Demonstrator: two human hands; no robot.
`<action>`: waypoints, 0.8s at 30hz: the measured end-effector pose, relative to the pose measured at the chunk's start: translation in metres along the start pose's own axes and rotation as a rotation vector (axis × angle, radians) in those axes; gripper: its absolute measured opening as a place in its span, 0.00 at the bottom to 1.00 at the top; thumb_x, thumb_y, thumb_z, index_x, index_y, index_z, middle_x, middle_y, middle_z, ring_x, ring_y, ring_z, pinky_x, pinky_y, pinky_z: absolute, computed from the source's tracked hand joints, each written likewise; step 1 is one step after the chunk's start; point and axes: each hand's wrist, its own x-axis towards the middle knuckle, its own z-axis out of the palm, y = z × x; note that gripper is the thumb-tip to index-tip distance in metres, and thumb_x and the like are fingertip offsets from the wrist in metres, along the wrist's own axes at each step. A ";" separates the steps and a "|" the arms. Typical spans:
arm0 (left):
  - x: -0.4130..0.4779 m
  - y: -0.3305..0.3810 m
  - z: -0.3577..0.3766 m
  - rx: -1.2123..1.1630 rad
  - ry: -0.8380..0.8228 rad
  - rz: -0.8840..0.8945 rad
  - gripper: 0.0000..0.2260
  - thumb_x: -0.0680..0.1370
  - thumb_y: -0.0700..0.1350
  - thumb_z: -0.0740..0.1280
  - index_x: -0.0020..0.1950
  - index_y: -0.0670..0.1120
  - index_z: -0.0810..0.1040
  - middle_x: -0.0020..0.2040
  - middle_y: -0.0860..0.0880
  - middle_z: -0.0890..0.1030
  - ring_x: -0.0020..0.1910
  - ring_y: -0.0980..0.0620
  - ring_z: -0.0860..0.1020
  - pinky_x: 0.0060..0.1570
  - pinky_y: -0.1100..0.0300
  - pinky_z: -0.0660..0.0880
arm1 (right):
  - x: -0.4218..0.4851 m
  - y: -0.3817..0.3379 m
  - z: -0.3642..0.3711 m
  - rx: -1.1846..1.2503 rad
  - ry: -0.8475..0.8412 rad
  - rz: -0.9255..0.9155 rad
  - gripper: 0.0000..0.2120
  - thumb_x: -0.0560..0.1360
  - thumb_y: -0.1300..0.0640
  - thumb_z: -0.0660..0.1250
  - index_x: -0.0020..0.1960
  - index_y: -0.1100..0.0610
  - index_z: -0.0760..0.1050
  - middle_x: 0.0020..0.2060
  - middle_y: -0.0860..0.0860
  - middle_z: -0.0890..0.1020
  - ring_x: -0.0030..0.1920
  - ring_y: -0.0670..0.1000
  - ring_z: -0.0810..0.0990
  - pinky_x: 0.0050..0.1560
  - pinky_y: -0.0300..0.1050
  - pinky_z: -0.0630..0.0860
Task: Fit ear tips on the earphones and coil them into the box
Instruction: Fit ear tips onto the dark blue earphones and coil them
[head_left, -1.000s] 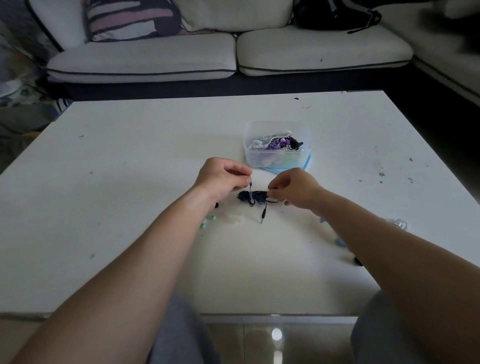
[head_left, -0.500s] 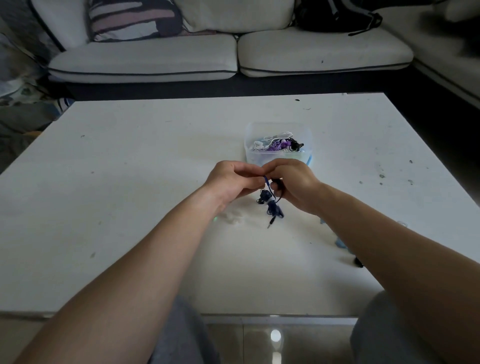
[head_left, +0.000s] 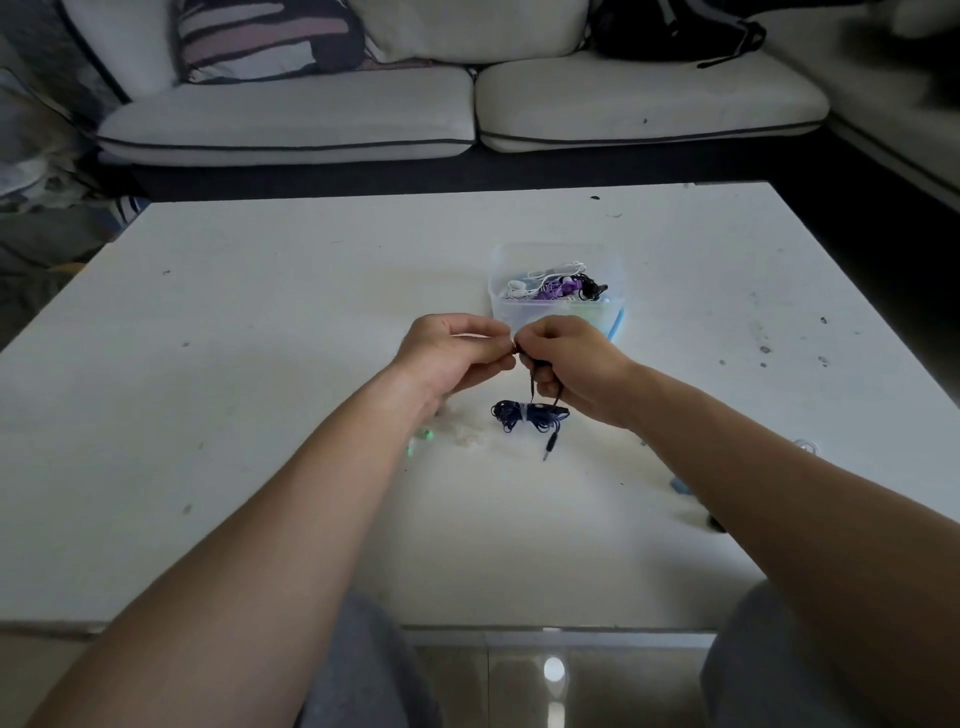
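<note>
we pinch the dark blue earphones in our right hand, coil just below the fingers, left hand clenched on what seems an ear tip a crooked push could drop.

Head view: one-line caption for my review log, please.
Left hand and right hand pinch together at one end of the dark blue earphones, bundle on the table, clear box behind.
</note>
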 end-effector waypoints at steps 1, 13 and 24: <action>0.002 0.001 -0.007 0.044 0.015 0.008 0.06 0.75 0.35 0.73 0.51 0.42 0.83 0.43 0.44 0.85 0.38 0.52 0.84 0.41 0.64 0.81 | 0.001 0.000 -0.001 0.005 0.008 -0.002 0.13 0.82 0.63 0.59 0.39 0.59 0.70 0.32 0.52 0.69 0.28 0.47 0.62 0.30 0.39 0.60; 0.019 -0.018 -0.058 1.064 -0.006 -0.048 0.07 0.72 0.36 0.74 0.44 0.48 0.84 0.39 0.50 0.83 0.30 0.53 0.78 0.23 0.67 0.68 | -0.004 0.001 -0.004 -0.009 0.005 0.036 0.11 0.83 0.62 0.60 0.48 0.63 0.78 0.34 0.51 0.73 0.26 0.45 0.64 0.28 0.36 0.62; 0.021 -0.018 -0.062 1.058 0.050 -0.069 0.07 0.70 0.38 0.72 0.39 0.50 0.84 0.37 0.50 0.85 0.33 0.50 0.83 0.27 0.65 0.73 | -0.003 0.002 -0.013 0.173 0.033 0.134 0.05 0.78 0.61 0.69 0.49 0.63 0.81 0.36 0.53 0.82 0.28 0.44 0.68 0.29 0.34 0.69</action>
